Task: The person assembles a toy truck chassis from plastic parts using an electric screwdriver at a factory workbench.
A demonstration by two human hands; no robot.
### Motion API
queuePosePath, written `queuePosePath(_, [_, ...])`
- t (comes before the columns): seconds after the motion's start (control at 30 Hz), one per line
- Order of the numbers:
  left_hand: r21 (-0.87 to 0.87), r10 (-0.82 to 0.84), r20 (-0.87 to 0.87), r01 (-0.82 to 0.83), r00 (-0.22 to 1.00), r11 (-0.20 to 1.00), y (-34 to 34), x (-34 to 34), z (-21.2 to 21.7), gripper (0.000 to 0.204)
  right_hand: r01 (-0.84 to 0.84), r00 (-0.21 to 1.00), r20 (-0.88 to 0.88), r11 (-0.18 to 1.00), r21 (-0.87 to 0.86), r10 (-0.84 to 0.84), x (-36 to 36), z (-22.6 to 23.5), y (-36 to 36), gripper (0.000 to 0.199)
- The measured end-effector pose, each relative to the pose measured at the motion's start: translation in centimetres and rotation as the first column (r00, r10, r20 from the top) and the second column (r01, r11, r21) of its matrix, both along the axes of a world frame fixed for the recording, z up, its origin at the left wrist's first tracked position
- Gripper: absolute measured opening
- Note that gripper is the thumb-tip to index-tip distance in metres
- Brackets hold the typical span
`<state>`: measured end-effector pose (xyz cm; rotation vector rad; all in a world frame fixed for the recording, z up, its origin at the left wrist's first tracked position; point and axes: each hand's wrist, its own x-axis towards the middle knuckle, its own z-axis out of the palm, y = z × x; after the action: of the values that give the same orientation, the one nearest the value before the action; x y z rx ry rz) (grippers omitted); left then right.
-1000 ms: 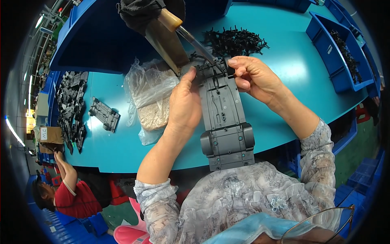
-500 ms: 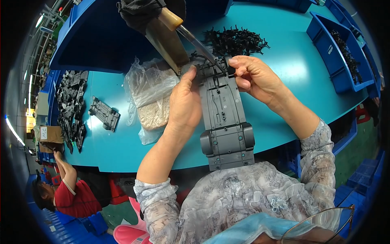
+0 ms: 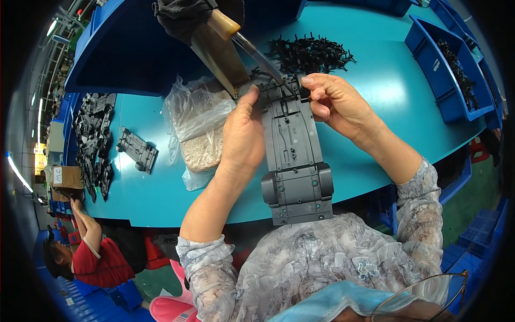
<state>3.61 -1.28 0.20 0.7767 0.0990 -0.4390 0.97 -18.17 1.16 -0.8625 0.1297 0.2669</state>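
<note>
A long dark-grey plastic toy-car chassis (image 3: 292, 145) with moulded wheel arches is between my hands, its near end against my shirt front. My left hand (image 3: 242, 131) is closed on its far left edge, thumb on top and fingers hidden beneath. At the far right corner my right hand (image 3: 339, 102) pinches it between thumb and fingers, beside small black parts on that end. A shiny rod with a yellowish handle (image 3: 224, 24) slants down to the chassis's far end; whether it touches is unclear. Next to it a flat metal chute-like piece (image 3: 217, 56) hangs under dark cloth.
Beyond lies a pile of small black parts (image 3: 311, 52). Left of me are a plastic-wrapped tan block (image 3: 201, 145), another chassis (image 3: 137, 149) and a stack of chassis (image 3: 95, 142). Blue bins (image 3: 442, 72) stand right. A co-worker in red (image 3: 102, 257) sits at left.
The near end of the chassis has swung slightly to the left. My left hand has shifted a little left with it; my right hand has hardly moved.
</note>
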Motion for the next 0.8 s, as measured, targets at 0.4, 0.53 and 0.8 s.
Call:
queuePosePath(0.4, [0.01,-0.057,-0.041,0.058,0.998,0.998,0.1,0.1,0.0,0.025,0.011,1.0,-0.01,1.0,0.006,-0.011,-0.2,0.1,0.2,0.008])
queuePosePath(0.53, [0.007,-0.06,-0.037,0.061,0.997,0.998,0.0,0.0,0.5,0.025,0.019,1.0,-0.013,1.0,0.001,-0.019,-0.3,0.2,0.2,0.008])
queuePosePath(0.8, [-0.006,-0.093,-0.046,0.092,0.995,0.996,0.0,0.2,0.7,0.026,0.018,1.0,-0.009,1.0,-0.009,-0.019,-0.4,0.1,0.3,0.009])
